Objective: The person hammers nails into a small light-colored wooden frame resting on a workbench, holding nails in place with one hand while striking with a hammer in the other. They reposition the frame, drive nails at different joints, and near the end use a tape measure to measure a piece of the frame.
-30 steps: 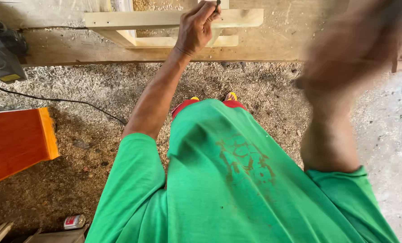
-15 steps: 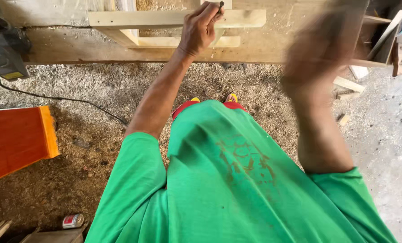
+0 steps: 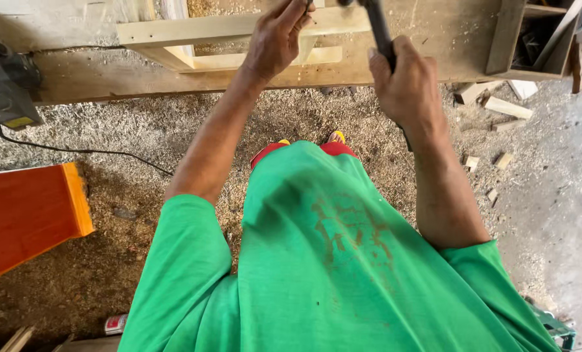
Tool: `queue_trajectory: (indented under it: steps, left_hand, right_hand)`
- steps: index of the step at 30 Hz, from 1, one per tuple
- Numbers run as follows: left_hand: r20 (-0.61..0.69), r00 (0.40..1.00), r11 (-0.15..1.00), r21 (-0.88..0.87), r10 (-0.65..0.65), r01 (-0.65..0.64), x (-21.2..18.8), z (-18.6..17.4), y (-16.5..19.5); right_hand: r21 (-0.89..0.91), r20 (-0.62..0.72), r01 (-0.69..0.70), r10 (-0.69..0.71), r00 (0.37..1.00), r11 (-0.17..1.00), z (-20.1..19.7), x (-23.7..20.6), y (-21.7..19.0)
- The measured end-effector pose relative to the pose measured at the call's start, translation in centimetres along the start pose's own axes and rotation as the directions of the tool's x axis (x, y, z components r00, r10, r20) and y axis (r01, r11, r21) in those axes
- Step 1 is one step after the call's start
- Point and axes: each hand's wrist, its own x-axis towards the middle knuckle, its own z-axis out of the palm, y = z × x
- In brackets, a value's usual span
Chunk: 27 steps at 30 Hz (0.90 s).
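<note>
My left hand (image 3: 276, 40) reaches up to a pale wooden frame (image 3: 199, 32) lying on the workbench (image 3: 434, 45), its fingertips pinched together at the frame's top rail; whatever they pinch is too small to see. My right hand (image 3: 408, 88) is closed around a dark hammer handle (image 3: 379, 29) that runs up out of the picture, just to the right of my left hand. The hammer's head is out of view. My green shirt fills the lower middle.
A power tool (image 3: 4, 85) with a black cable sits at the bench's left end. An orange board (image 3: 27, 215) lies at the left. Sawdust covers the ground, with wood offcuts (image 3: 506, 107) at the right. A wooden box (image 3: 532, 39) stands at the top right.
My right arm, blurred and raised a second ago, has swung down and forward; the hand with the hammer now sits sharp beside my left hand at the frame.
</note>
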Motion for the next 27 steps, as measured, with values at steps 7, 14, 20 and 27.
queue_trajectory:
  steps: [7,14,20,27]
  left_hand:
    - [-0.217,0.849,0.819,-0.455,-0.482,0.349,0.0,0.7,-0.8]
    - [-0.135,0.985,0.987,-0.137,-0.109,0.090,0.7,2.1,1.3]
    - [-0.130,0.987,0.994,-0.077,-0.090,0.080,1.2,2.2,1.0]
    - [-0.140,0.989,0.998,-0.028,-0.051,0.047,0.3,2.5,0.1]
  right_hand:
    - [-0.048,0.131,-0.121,0.126,0.983,0.992,3.6,0.2,2.2]
    - [0.015,0.128,-0.059,0.057,0.990,0.998,3.2,0.4,2.1]
    - [0.044,0.155,-0.097,0.089,0.984,0.994,-0.9,0.3,0.4]
    - [0.065,-0.174,0.379,-0.364,0.915,0.923,-6.9,-1.4,-2.6]
